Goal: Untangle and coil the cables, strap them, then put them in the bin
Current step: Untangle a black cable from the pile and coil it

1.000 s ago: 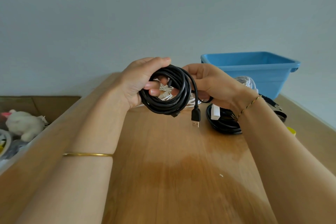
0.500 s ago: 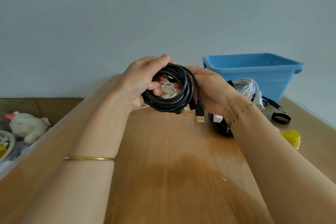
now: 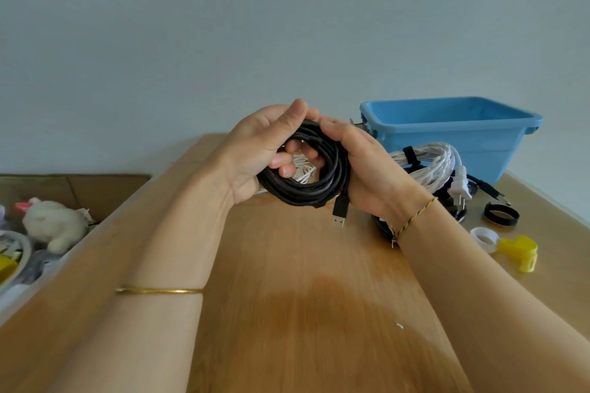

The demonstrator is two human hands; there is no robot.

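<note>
I hold a coiled black USB cable [image 3: 306,191] above the wooden table [image 3: 303,281]. My left hand [image 3: 258,153] grips the coil's left side, fingers curled through its middle. My right hand [image 3: 360,169] grips the right side, fingers wrapped behind it. The cable's USB plug [image 3: 340,210] hangs down from the coil. A white coiled cable [image 3: 431,163] with a black strap lies to the right, in front of the blue bin [image 3: 453,134]. A black cable [image 3: 383,226] lies partly hidden under my right wrist.
A black strap ring [image 3: 501,214], a white tape roll [image 3: 485,238] and a yellow object [image 3: 520,252] lie at the right. A white tangle [image 3: 303,167] shows through the coil. A cardboard box [image 3: 79,191] with a plush toy [image 3: 54,223] sits left, below the table edge.
Both hands closed tighter round the black coil, and my right hand shifted left onto it. The white coiled cable, strap ring and yellow object came into view at the right.
</note>
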